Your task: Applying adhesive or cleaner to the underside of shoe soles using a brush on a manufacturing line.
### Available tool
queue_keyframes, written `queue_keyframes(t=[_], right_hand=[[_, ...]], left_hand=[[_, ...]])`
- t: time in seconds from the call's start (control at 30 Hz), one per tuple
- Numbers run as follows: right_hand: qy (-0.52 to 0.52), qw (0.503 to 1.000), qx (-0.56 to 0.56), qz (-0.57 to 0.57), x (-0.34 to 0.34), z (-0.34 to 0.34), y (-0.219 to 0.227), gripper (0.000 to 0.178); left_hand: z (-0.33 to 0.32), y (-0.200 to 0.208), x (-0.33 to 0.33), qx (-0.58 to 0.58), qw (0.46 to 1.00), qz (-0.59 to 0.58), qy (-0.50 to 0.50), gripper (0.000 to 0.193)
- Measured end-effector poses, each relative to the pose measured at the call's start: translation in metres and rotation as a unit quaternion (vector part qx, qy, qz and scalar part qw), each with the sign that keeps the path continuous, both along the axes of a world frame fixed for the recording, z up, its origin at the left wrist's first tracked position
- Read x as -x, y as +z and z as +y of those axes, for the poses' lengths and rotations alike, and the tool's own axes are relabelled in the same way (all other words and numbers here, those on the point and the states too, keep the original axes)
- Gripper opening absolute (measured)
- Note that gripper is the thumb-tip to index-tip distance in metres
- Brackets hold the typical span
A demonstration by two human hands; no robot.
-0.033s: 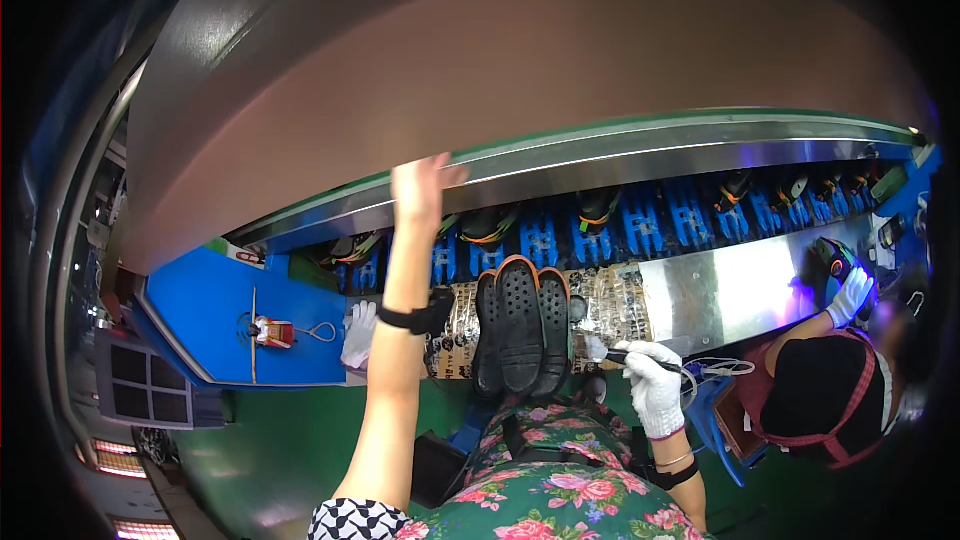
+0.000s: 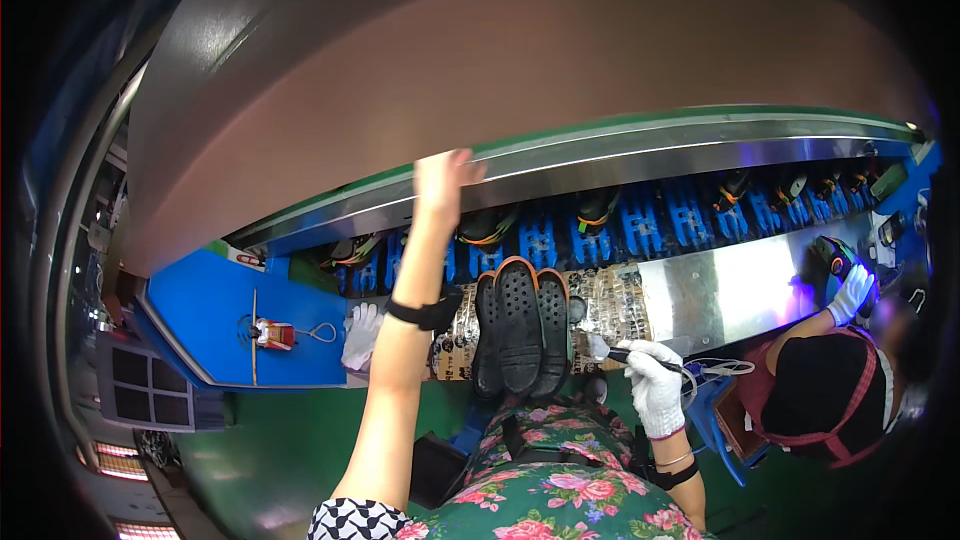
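Observation:
My left hand is bare and somewhat blurred, raised in front of the metal rail above the conveyor. Its visible fingers are spread, with nothing seen in them; some of the fingertips are hard to make out. In my gloved right hand is a brush with a dark handle and pale bristles, pointing left over the bench edge. Three black shoe soles with orange rims lie side by side on the bench before me, left of the brush. The middle one overlaps the outer two.
Blue racks on the conveyor carry several black shoe uppers. A white glove lies beside a blue tabletop, left of the bench. At right, a co-worker's gloved hand touches a dark shoe part. A pale cord runs near my right hand.
My left hand and forearm have shifted slightly to the right along the rail. The right hand and brush have hardly moved.

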State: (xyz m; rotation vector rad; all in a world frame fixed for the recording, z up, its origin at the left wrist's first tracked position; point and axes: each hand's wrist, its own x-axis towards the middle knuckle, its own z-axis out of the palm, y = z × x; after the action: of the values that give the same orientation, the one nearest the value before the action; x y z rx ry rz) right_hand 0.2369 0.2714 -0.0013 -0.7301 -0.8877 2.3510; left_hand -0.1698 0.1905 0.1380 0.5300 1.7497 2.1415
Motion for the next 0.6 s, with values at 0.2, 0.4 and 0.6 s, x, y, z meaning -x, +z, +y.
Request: queue_keyframes(t=[0.2, 0.4, 0.6], right_hand=[[-0.097, 0.995, 0.013, -0.006, -0.015, 0.006, -0.002, 0.019], [-0.184, 0.982, 0.03, -0.014, -0.056, 0.008, 0.001, 0.018], [-0.174, 0.985, 0.005, -0.013, -0.072, -0.009, -0.003, 0.018]], left_hand=[[0.155, 0.028, -0.059, 0.203, 0.961, 0.096, -0.163, 0.085], [0.286, 0.048, -0.065, 0.337, 0.817, 0.413, -0.221, 0.083], [0.325, 0.035, -0.01, 0.318, 0.858, 0.346, -0.205, 0.051]])
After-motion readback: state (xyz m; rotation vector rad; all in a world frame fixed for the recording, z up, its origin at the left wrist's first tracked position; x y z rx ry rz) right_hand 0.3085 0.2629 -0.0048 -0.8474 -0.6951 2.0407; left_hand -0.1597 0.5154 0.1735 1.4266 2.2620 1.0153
